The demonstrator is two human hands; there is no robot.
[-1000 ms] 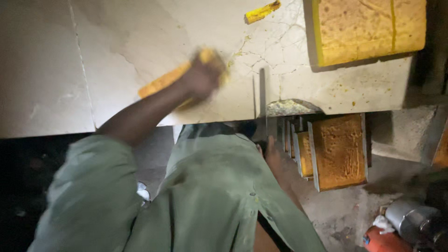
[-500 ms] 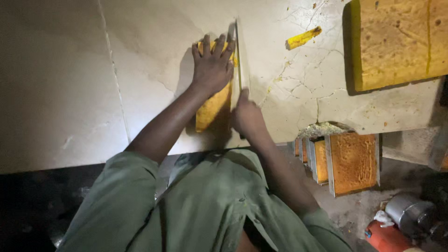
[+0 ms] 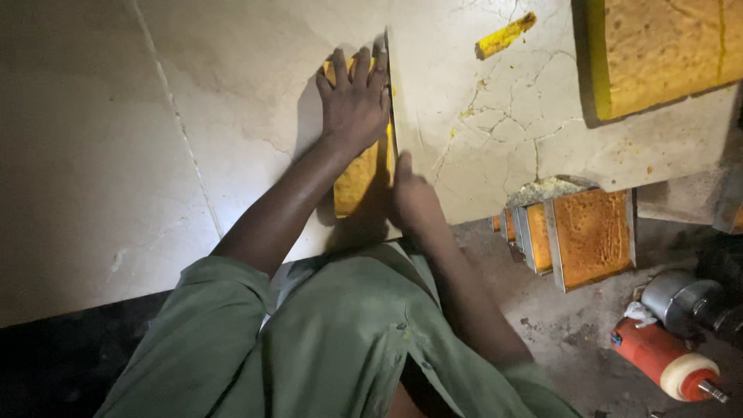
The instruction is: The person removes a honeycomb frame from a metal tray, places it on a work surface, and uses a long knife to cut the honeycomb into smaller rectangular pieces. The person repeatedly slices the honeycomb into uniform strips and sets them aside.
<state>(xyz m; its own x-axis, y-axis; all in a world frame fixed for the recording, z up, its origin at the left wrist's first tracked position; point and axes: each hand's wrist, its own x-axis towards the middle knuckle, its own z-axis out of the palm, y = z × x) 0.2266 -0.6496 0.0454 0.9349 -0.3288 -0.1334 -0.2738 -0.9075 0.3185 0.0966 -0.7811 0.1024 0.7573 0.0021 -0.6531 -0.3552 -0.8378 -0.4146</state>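
Observation:
A long strip of yellow cake (image 3: 354, 184) lies on the pale marble counter (image 3: 155, 155). My left hand (image 3: 353, 101) lies flat on the strip's far end with fingers spread, pressing it down. My right hand (image 3: 411, 198) is closed on the handle of a long knife. Its thin blade (image 3: 389, 93) runs away from me along the strip's right edge. My green sleeves and shirt fill the bottom of the view and hide the counter's near edge.
A large slab of yellow cake (image 3: 665, 54) lies at the counter's far right, with a small yellow scrap (image 3: 505, 35) to its left. Below the counter stand metal trays of cake (image 3: 592, 236), a metal pot (image 3: 681, 298) and a red cylinder (image 3: 665, 360).
One second ago my left hand was moving the strip across the counter. It now lies still under my flat hand, and my right hand has brought the knife along its right edge.

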